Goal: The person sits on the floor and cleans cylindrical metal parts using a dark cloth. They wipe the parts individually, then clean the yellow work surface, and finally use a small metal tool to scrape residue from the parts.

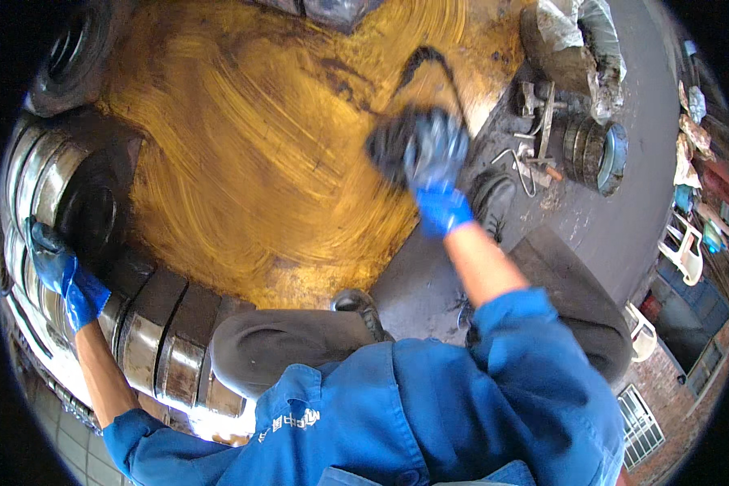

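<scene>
My left hand (55,261), in a blue rubber glove, is curled over the shiny ribbed metal cylinder (57,182) at the left. My right hand (436,154), gloved the same way and smeared by motion, is closed on a black, dirty wad (390,147) like a rag or a brush head. The wad lies against a broad yellow-brown surface (243,154) with curved wipe streaks. A thin black loop (423,55) arches beyond that hand; whether it belongs to the wad I cannot tell.
Right of the yellow surface stand a grimy bucket with a plastic liner (571,53), a ribbed blue-rimmed pail (599,155) and metal tools (543,138). Dark-rimmed metal drums (182,352) line the lower left. White chairs (684,249) are at the far right. My shoe (496,198) is near the tools.
</scene>
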### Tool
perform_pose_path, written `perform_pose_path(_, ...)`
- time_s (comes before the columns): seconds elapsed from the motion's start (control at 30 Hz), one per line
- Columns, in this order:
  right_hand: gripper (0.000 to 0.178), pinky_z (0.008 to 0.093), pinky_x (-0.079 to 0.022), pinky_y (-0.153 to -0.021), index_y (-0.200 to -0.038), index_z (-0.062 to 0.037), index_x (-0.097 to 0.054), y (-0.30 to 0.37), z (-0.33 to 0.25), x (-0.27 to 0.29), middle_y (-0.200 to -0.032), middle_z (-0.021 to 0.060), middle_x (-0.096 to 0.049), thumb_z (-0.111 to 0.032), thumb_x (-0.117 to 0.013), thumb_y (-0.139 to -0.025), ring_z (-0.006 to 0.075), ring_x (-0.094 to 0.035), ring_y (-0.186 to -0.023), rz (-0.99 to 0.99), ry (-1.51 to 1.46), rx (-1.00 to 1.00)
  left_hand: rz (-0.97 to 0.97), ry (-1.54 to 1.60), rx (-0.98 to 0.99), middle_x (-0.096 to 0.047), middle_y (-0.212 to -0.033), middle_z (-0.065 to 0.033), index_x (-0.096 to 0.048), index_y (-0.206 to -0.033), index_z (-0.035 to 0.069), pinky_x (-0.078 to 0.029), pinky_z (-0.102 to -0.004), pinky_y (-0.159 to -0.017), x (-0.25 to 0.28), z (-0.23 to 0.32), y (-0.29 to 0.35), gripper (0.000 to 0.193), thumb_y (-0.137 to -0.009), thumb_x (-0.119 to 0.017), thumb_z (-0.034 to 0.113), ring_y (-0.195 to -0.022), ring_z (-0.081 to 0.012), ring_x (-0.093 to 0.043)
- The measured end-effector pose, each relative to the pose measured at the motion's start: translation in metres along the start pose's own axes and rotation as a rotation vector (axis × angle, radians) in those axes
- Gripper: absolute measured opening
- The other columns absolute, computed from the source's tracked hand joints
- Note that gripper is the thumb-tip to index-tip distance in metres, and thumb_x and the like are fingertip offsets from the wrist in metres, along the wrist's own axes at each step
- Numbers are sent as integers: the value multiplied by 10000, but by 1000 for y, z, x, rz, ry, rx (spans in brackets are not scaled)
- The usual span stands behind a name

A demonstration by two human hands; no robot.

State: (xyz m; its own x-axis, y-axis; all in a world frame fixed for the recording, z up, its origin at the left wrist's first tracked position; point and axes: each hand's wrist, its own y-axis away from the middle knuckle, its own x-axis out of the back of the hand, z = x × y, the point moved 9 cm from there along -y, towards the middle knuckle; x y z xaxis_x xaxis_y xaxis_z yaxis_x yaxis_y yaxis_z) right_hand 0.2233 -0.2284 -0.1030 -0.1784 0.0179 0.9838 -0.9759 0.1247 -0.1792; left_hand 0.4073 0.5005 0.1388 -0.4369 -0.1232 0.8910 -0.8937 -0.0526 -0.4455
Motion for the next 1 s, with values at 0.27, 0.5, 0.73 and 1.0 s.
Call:
perform_pose_path(0.27, 510, 589, -388, -1101, -1308, -145, -684, 35, -12, 26, -1391, 179, -620, -355, -727, -845, 394, -571, -1282, 24, -246, 134, 40, 89, -21, -657, -1398, -212, -633, -1393, 8, -456, -399, -1126, 11, 32, -1, 523, -1123, -430, 407, -1322, -353, -612)
perform_pose_path(0.5, 514, 642, -366, -1087, -1305, -163, -695, -116, -69, -8, -1462, 159, -593, -432, -649, -869, 401, -513, -1344, 150, -84, -247, 71, 99, -11, -669, -1387, -206, -636, -1387, -9, -450, -392, -1125, 15, 33, 1, 511, -1132, -426, 381, -1310, -340, -618)
perform_pose_path(0.73, 337, 676, -326, -1170, -1280, -220, -651, -113, -275, -40, -1474, 82, -595, -300, -506, -986, 365, -493, -1388, 56, -230, 545, 60, 122, 21, -660, -1398, -207, -633, -1393, 0, -450, -398, -1127, 8, 33, -6, 516, -1131, -418, 389, -1317, -341, -614)
perform_pose_path(1.0, 562, 593, -363, -1133, -1353, -167, -663, -119, -50, -3, -1474, 162, -584, -402, -706, -844, 380, -476, -1414, 40, -137, 3, 82, 170, 41, -650, -1404, -226, -642, -1375, -17, -428, -411, -1154, 20, 28, 2, 510, -1123, -449, 382, -1342, -349, -594)
